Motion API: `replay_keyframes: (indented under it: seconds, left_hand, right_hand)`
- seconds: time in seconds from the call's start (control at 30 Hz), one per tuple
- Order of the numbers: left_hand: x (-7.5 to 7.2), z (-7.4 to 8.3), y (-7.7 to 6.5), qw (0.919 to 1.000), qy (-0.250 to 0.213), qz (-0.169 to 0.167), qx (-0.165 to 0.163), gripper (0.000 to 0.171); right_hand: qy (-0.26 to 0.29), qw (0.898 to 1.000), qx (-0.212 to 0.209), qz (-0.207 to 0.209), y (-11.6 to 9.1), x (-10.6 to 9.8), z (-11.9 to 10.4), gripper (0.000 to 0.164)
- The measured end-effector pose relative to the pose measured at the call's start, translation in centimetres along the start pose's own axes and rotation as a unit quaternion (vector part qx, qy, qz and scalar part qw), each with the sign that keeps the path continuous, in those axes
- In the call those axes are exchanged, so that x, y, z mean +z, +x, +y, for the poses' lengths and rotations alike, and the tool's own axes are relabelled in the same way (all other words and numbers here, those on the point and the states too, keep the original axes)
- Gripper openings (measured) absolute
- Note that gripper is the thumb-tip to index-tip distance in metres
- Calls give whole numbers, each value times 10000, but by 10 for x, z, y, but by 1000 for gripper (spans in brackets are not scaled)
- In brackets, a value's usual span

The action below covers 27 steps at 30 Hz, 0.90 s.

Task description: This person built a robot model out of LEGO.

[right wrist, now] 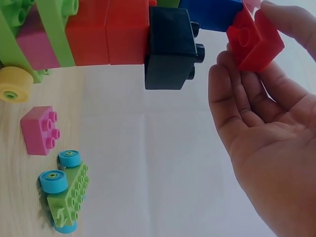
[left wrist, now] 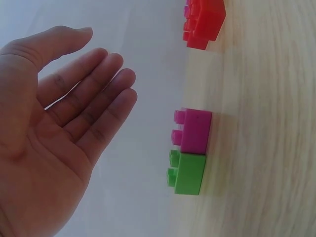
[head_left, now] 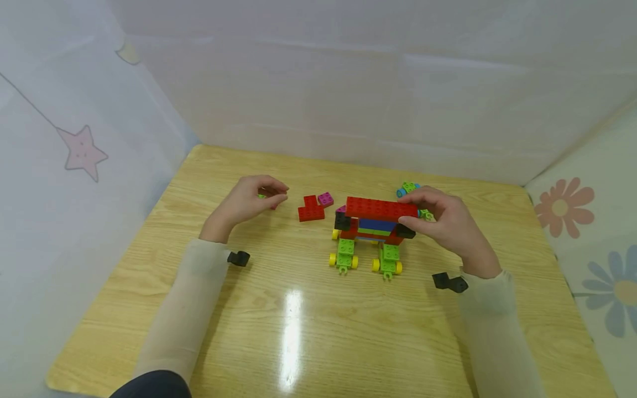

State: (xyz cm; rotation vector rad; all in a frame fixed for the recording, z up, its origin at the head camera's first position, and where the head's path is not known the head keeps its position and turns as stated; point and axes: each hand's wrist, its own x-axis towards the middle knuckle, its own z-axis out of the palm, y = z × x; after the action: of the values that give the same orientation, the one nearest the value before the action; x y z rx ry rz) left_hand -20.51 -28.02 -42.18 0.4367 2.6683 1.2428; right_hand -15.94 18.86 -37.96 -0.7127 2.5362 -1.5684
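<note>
My right hand (head_left: 450, 221) grips the right end of a long red brick (head_left: 382, 208), thumb on the near side and fingers behind. That brick lies over a blue brick (head_left: 376, 224) at the top of a built block vehicle. Below are red bricks, a black brick (right wrist: 170, 47) at either end, and green wheeled bases (head_left: 345, 249) with yellow wheels. My left hand (head_left: 244, 200) hovers above the table, holding nothing, its fingers loosely bent. Beside it in the left wrist view stand a magenta brick (left wrist: 196, 131) and a green brick (left wrist: 190, 174), side by side.
Red bricks (head_left: 311, 213) and another magenta brick (head_left: 325, 199) lie between the left hand and the vehicle. Behind the right hand is a green wheeled base with blue wheels (right wrist: 69, 197), near a pink brick (right wrist: 37, 131). A pale cloth backdrop (head_left: 348, 110) rises behind the table.
</note>
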Motion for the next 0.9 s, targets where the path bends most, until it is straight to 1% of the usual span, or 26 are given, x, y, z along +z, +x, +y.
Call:
replay_keyframes:
  seconds: [0.13,0.37,0.43,0.67,0.9]
  left_hand:
    - [5,1,1,9999,83,-16,68,28]
    - [16,3,5,9992,108,-317,218,38]
    - [18,4,6,9990,135,-353,233,39]
    - [23,8,5,9989,153,-387,202,41]
    - [31,9,7,9986,296,-396,195,44]
  right_hand:
    - [-37,10000,14,-15,-1,-2,-2,29]
    - [-63,10000,30,2,-2,-3,-4,29]
    - [-54,10000,43,4,-2,-4,-4,29]
    - [-91,10000,9,6,-2,-3,-3,30]
    - [-122,9999,-11,-66,-2,-4,-2,29]
